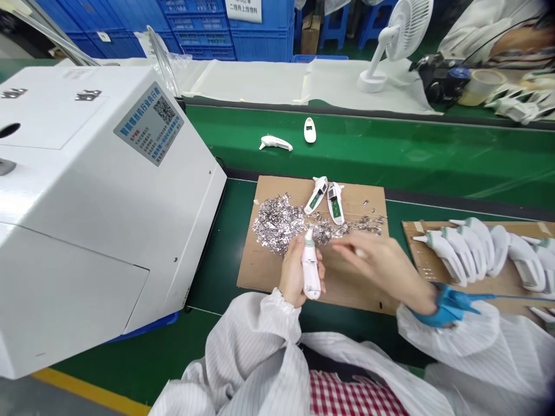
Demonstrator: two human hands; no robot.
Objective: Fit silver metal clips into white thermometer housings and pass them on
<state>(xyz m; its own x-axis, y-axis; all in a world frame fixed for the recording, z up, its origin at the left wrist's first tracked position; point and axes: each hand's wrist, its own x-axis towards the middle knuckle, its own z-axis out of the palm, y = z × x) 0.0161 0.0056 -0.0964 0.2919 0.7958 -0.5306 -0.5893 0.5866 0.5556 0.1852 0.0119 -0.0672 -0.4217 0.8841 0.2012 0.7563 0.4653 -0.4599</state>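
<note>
My left hand (293, 271) is closed round a white ear thermometer (311, 268), its grey-green probe end pointing away from me. My right hand (373, 260) hovers just right of it, fingers drawn together and slightly blurred; what they hold, if anything, cannot be made out. A blue wrist strap (448, 303) circles that wrist. Beyond both hands, a heap of small shiny metal pieces (277, 222) spreads over a cardboard sheet (355, 283). On the cardboard lie two opened thermometer halves, one on the left (316, 195) and one on the right (335, 203), showing green circuit boards.
A large white machine (173, 219) stands at the left. Rows of white thermometers (470, 248) lie on cardboard at right. Two white housing parts (276, 143) (309, 130) rest on the green belt (390, 150). Behind are a fan (373, 80) and another person's sleeve (470, 34).
</note>
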